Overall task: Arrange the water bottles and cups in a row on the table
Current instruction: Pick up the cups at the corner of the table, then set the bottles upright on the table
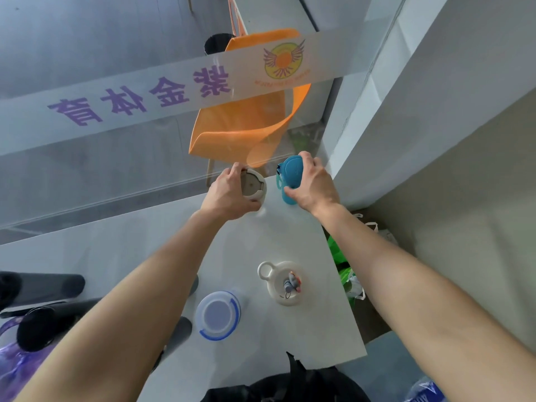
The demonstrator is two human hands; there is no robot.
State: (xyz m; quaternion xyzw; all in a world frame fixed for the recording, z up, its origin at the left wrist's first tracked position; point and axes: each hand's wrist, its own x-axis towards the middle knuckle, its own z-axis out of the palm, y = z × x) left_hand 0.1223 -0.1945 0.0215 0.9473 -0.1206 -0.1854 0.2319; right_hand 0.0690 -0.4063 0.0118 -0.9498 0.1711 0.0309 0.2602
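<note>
My left grip [229, 192] curls round the upright white round-lidded cup [253, 185]; my right grip [314, 184] clasps the upright teal plastic bottle [291, 172].

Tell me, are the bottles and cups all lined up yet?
Not yet; no row is finished. The left hand grips a beige-lidded bottle and the right hand grips a teal bottle, side by side at the far end of the table. Left to do: the cream loop-handled bottle and the blue-rimmed cup stand nearer, apart from those two.
</note>
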